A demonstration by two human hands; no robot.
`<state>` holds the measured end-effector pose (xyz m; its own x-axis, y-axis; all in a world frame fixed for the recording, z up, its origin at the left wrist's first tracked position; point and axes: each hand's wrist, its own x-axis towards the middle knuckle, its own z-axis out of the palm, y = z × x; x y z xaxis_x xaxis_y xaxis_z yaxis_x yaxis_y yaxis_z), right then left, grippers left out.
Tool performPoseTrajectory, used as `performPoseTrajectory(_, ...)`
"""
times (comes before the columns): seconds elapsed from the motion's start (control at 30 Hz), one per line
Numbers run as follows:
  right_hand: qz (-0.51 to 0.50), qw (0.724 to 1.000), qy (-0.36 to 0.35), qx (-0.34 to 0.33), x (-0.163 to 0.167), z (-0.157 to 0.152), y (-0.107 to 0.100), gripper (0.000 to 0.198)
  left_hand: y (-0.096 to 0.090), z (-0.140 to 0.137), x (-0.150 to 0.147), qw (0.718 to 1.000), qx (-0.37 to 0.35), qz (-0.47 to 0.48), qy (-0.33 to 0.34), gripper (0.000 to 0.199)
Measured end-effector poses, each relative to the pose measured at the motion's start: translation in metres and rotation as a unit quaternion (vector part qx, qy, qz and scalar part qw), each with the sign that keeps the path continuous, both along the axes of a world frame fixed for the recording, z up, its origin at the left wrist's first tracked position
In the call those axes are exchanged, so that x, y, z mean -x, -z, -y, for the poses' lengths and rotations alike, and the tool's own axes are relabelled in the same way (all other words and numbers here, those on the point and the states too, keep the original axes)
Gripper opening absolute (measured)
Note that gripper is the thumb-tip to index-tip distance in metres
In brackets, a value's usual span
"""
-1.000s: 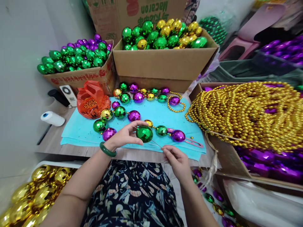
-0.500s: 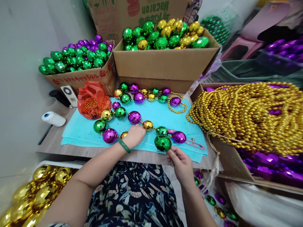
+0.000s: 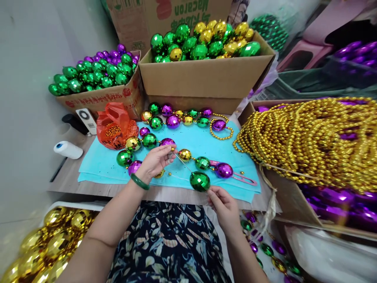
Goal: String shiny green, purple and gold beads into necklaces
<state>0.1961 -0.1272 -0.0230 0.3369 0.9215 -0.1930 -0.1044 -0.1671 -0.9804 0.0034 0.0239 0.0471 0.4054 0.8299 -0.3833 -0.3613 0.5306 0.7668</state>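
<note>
My left hand [image 3: 156, 160], with a green bangle on the wrist, pinches a small gold bead [image 3: 172, 149] at the tip of a thin needle [image 3: 183, 162]. The needle passes into a large faceted green bead [image 3: 200, 181]. At that bead's lower right end, my right hand [image 3: 224, 202] is closed in a pinch; whether it grips the bead or the needle's end is hidden. Behind my hands lies a strand of large beads, including a gold bead [image 3: 185, 155], a second green bead [image 3: 202, 162] and a purple bead [image 3: 224, 170], on a turquoise cloth [image 3: 100, 165].
A red plastic bag [image 3: 116, 133] of small beads and a white thread spool [image 3: 68, 150] stand left. Cardboard boxes [image 3: 203, 80] of beads line the back. Gold bead chains [image 3: 309, 137] pile up at right. A pink looped strip [image 3: 246, 180] lies under the purple bead.
My left hand has lifted from the cloth and moved left, turning over, with a small gold bead now in its fingers at the needle. The green bead has shifted slightly left and down.
</note>
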Motion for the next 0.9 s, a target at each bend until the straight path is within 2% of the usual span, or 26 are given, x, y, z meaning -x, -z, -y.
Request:
performPoseTrajectory(0.3, 0.011, 1.0, 0.003, -0.001, 0.0026, -0.0012, -0.0049, 0.03, 0.003, 0.0025, 0.0002, 0.999, -0.006, 0.036, 0.002, 0.013)
performPoseTrajectory(0.47, 0.006, 1.0, -0.005, 0.005, 0.005, -0.0008, -0.0058, 0.031, 0.0027, 0.0029, -0.0002, 0.998, 0.016, 0.057, -0.02, 0.007)
performPoseTrajectory(0.63, 0.0, 1.0, -0.003, 0.007, 0.0069, -0.0017, -0.0047, 0.031, 0.003, 0.0036, -0.0004, 0.996, 0.033, 0.072, -0.04, 0.01)
performPoseTrajectory(0.9, -0.005, 1.0, 0.002, 0.003, 0.008, -0.003, -0.007, 0.033, 0.0039, 0.0028, 0.0002, 0.997, 0.018, 0.06, -0.045, 0.021)
